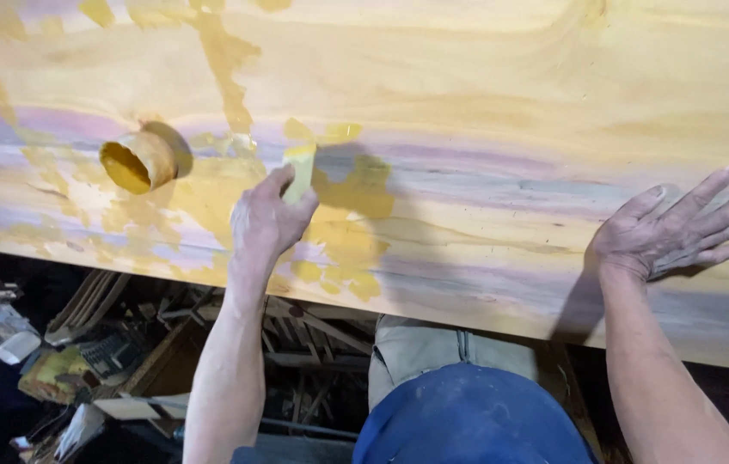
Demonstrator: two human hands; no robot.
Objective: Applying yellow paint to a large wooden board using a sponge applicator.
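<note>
A wide pale wooden board (502, 103) with purple streaks fills the view. My left hand (266, 222) grips a small flat spreader (300, 170) coated in yellow filler and presses it onto the board, amid smeared yellow patches (352, 202). A small round tub of yellow filler (137, 161) lies on its side to the left of that hand. My right hand (674, 228) rests flat on the board at the right, fingers spread, holding nothing.
The board's near edge (468, 318) runs across the lower part of the view. Below it, at the left, lies a dark clutter of wood offcuts and scraps (107, 344). My blue shirt and light trousers (433, 378) show under the edge.
</note>
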